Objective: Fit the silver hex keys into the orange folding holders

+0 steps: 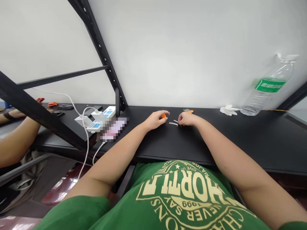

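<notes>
My left hand [154,120] rests over the black table with its fingers curled around a small orange piece [163,116], whose kind I cannot make out. To its right, my right hand [187,118] is closed in a pinch, fingertips down at the table. Thin silvery metal pieces [173,123] lie between the two hands, right beside the right fingertips. Whatever those fingertips grip is hidden or too small to name. Just behind the right hand lies another orange item [190,111] with thin metal rods [186,110] beside it, partly covered by the hand.
A white power strip [105,118] with plugs and cables, and a blurred-out phone [115,129], lie to the left by a black metal frame [100,48]. At right stand a water bottle [266,86] and crumpled white tissue [229,110]. Another person's arm [21,140] is at far left.
</notes>
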Demonstrator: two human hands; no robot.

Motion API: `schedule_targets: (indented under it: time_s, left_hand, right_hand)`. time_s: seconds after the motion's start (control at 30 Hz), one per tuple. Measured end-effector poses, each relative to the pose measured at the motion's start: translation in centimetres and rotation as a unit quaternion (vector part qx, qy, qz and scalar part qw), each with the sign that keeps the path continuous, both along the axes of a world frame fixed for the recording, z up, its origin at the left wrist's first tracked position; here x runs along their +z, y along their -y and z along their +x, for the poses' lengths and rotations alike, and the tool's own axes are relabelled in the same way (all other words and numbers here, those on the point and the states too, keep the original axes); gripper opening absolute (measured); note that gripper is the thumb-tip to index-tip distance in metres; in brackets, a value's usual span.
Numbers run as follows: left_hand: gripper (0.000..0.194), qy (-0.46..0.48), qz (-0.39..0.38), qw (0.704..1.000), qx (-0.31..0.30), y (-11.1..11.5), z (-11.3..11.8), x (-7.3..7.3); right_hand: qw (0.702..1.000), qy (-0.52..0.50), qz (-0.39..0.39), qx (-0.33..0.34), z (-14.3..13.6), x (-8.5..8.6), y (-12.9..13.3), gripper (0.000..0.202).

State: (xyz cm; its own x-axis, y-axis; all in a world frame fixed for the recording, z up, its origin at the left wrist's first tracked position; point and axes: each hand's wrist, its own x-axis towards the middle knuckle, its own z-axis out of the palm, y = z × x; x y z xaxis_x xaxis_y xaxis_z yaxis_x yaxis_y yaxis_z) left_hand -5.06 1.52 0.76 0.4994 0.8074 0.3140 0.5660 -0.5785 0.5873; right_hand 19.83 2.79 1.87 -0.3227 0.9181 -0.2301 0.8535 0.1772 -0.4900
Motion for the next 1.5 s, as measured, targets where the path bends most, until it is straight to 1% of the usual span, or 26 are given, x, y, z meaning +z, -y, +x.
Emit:
schedule_targets:
  time_s: [0.07,0.13,0.27,0.33,0.43,0.5,0.57,0.67,0.73,0.87,1.03,1.17,1.27,1.37,1.43,1.5]
  left_hand:
    - [0.039,0.009,-0.005,1.0,0.011,0.0,0.0,-0.1]
    - [0.038,0.012,-0.011,1.0,0.019,0.0,0.0,-0.2]
    - [0.036,0.018,-0.011,1.0,0.022,0.0,-0.1,-0.2]
    - [0.04,0.024,-0.01,1.0,0.016,0.0,-0.2,-0.3]
    - [0.054,0.038,-0.012,0.999,-0.004,-0.1,-0.3,-0.6]
    - [0.062,0.044,-0.013,0.999,-0.011,-0.2,-0.4,-0.8]
    - [0.065,0.043,-0.011,0.999,-0.005,-0.3,-0.5,-0.9]
    - [0.064,0.027,-0.002,1.0,0.006,-0.4,-0.6,-1.0]
    - [0.062,0.015,0.005,1.0,0.005,-0.4,-0.6,-0.9]
    - [0.058,0.005,0.019,1.0,-0.011,-0.1,-0.5,-0.7]
    - [0.055,-0.014,0.02,1.0,-0.01,0.0,0.0,-0.9]
    - [0.056,-0.006,0.024,1.0,0.003,-0.2,-0.1,-1.2]
    - [0.054,0.0,0.022,1.0,0.014,-0.2,-0.5,-1.1]
    - [0.049,-0.041,0.029,0.999,0.012,0.0,-0.9,-0.6]
    - [0.048,-0.075,0.036,0.996,0.014,0.1,-1.0,-0.3]
    - [0.049,-0.095,0.043,0.994,0.017,0.2,-1.0,0.0]
  right_hand:
    - [1.0,-0.016,-0.011,-0.011,0.1,0.0,-0.1,0.011]
    - [1.0,-0.008,-0.008,-0.018,0.0,0.1,-0.1,0.015]
    - [0.998,0.06,0.027,-0.016,-0.6,0.6,0.3,0.012]
    - [0.995,0.096,0.03,-0.014,-0.9,0.9,0.6,0.01]
    - [0.993,0.113,0.04,-0.014,-1.0,0.9,0.8,0.009]
    - [0.996,0.068,0.064,-0.009,-0.8,0.5,0.9,0.011]
    - [0.995,-0.023,0.1,0.017,-0.8,0.0,0.8,0.013]
    - [0.971,-0.152,0.174,0.064,-1.0,-0.8,0.7,0.009]
    - [0.954,-0.188,0.22,0.077,-1.2,-1.3,0.5,0.007]
    - [0.937,-0.196,0.271,0.1,-1.6,-1.9,0.1,0.011]
    - [0.925,-0.179,0.3,0.151,-1.6,-1.8,0.2,0.016]
    - [0.924,-0.173,0.31,0.146,-1.4,-1.7,0.2,0.02]
    - [0.922,-0.18,0.31,0.146,-1.3,-2.1,-0.1,0.019]
    - [0.921,-0.193,0.302,0.151,-1.4,-2.6,-0.5,0.019]
    - [0.923,-0.191,0.297,0.154,-1.5,-2.8,-0.7,0.019]
    - [0.92,-0.185,0.308,0.157,-1.7,-2.8,-0.6,0.019]
